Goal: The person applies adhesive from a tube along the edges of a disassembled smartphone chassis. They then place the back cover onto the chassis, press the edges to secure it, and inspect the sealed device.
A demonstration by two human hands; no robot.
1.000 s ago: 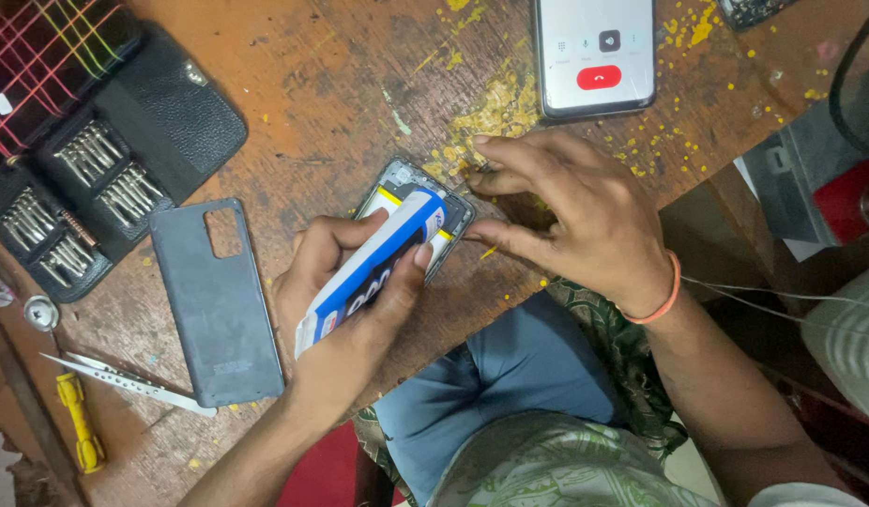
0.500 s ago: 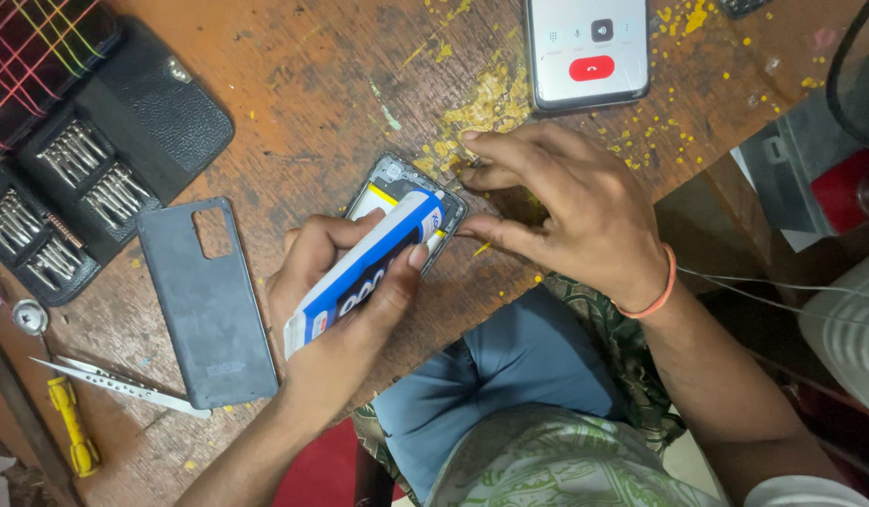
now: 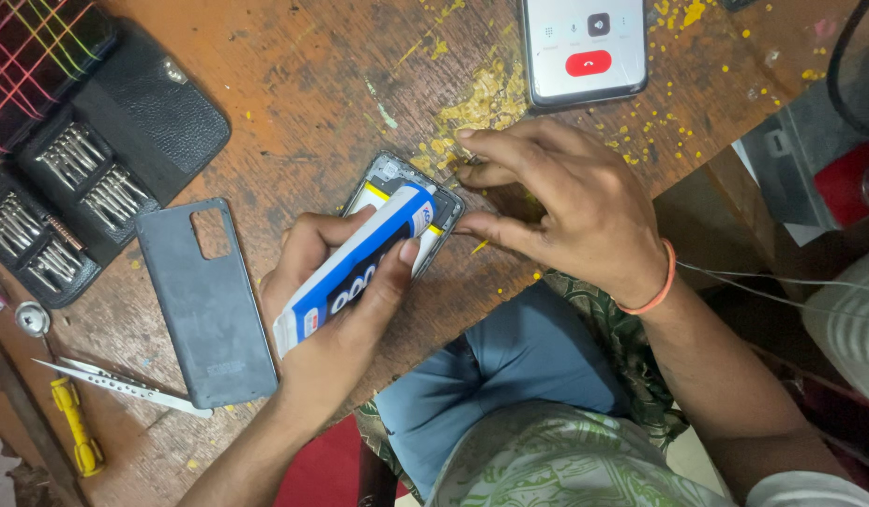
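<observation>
My left hand (image 3: 336, 314) grips a blue and white glue tube (image 3: 355, 268), its nozzle pointing at the top edge of an opened phone body (image 3: 388, 178) lying on the wooden table (image 3: 294, 84). My right hand (image 3: 566, 202) rests on the phone's right side, with fingertips pressing its upper corner and lower edge. Most of the phone is hidden under the tube and my hands.
A grey phone back cover (image 3: 209, 300) lies left of my hands. Farther left sit a black screwdriver bit case (image 3: 68, 202), metal tweezers (image 3: 125, 383) and a yellow-handled tool (image 3: 76, 427). A second phone (image 3: 585, 47) with a lit screen lies at the top. Yellow crumbs dot the wood.
The view has shifted slightly. My left hand has tilted the tube's nozzle closer to the phone's top edge; my right hand stays on the phone.
</observation>
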